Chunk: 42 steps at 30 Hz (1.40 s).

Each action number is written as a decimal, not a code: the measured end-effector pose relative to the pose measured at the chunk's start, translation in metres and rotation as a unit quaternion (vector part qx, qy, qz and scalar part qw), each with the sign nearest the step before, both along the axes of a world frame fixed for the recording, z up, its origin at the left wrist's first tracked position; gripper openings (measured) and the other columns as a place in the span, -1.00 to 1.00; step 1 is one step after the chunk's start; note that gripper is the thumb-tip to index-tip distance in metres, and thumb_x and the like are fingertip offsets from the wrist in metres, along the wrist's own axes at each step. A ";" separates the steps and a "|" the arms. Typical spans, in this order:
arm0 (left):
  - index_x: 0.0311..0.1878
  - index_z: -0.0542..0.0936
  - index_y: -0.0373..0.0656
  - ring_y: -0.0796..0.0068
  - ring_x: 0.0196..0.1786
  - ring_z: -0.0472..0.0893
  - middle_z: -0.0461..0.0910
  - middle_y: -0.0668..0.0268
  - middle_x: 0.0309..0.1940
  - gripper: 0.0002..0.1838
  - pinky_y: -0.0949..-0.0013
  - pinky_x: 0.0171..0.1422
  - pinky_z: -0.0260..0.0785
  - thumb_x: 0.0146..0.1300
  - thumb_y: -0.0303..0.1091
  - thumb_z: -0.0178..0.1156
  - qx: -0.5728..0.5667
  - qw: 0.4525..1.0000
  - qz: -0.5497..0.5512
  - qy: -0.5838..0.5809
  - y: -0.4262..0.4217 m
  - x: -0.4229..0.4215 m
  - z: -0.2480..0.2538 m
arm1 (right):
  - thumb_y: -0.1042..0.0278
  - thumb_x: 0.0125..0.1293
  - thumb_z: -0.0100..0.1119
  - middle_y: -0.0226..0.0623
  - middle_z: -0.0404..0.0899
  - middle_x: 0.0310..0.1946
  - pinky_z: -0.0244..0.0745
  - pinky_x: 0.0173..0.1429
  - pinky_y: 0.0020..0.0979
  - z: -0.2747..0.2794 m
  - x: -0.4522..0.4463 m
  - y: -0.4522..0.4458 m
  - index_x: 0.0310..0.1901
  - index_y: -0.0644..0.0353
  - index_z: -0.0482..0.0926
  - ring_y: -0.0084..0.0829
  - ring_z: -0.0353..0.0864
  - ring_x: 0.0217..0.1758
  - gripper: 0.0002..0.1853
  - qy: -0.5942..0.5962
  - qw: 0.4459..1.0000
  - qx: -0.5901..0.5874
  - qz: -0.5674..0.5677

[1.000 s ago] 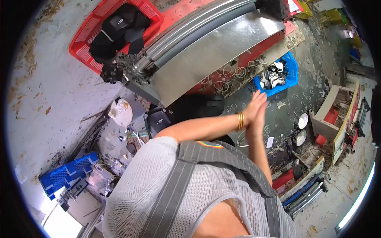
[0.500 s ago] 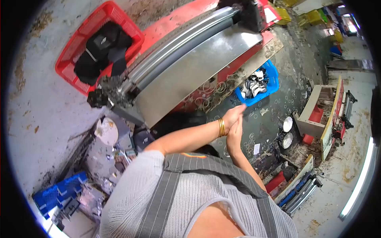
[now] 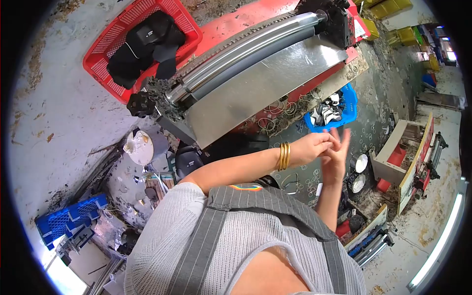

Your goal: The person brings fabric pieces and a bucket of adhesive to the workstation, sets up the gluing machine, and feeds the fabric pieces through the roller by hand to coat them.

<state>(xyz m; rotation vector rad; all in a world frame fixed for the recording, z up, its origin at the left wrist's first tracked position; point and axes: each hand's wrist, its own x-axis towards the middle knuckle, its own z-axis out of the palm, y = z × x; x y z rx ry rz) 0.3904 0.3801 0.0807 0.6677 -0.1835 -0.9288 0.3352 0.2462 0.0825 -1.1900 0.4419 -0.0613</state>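
My left hand [image 3: 310,149], with gold bangles on its wrist, has its fingers bent together against the fingers of my right hand. Whatever lies between its fingertips is too small to make out. My right hand [image 3: 336,158] is upright just beside it, some fingers stretched up and spread, with no object visible in it. Both hands are in front of a blue basket [image 3: 350,109] holding black and white pieces. Beyond them is a machine with a metal plate [image 3: 265,81] and a shiny roller [image 3: 250,46].
A red basket [image 3: 93,56] with black items stands at the upper left. At the left are a round white-topped stool [image 3: 139,147] and a blue crate [image 3: 54,223]. Another machine with a wooden frame [image 3: 388,157] is at the right, near white bowls [image 3: 361,163].
My hands were pressed palm to palm. Now my left fingers are bent against my right hand, whose fingers have spread. The camera view has also shifted.
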 end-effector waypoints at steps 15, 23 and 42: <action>-0.43 0.53 -0.24 0.50 -0.53 0.51 0.50 0.25 -0.58 -0.89 0.45 -0.45 0.33 0.01 -0.47 0.28 0.291 0.735 0.381 -0.480 0.035 0.025 0.036 | 0.54 -0.09 0.38 -0.20 0.51 -0.11 0.40 0.07 -0.41 0.066 0.046 0.021 0.13 0.27 0.34 -0.39 0.53 -0.08 -0.34 -0.099 0.846 -0.523 0.028; -0.41 0.52 -0.26 0.63 -0.53 0.44 0.51 0.29 -0.56 -0.93 0.50 -0.44 0.29 0.12 -0.48 0.21 0.227 0.884 0.308 -0.266 0.050 0.034 0.063 | 0.60 0.02 0.27 -0.32 0.55 -0.33 0.42 -0.18 -0.58 0.097 0.078 0.024 -0.03 0.33 0.47 -0.56 0.53 -0.28 -0.59 -0.074 0.956 -0.205 0.195; -0.58 0.33 -0.18 0.64 -0.58 0.17 0.22 0.44 -0.72 -0.51 0.45 -0.47 0.11 0.29 0.03 0.01 0.192 0.973 -0.106 -0.072 0.025 -0.019 -0.029 | 0.27 0.25 -0.04 -0.11 0.54 -0.13 0.27 0.19 -0.23 0.008 0.280 0.151 -0.06 0.24 0.52 -0.18 0.48 0.02 -0.69 -0.347 0.556 -0.708 0.263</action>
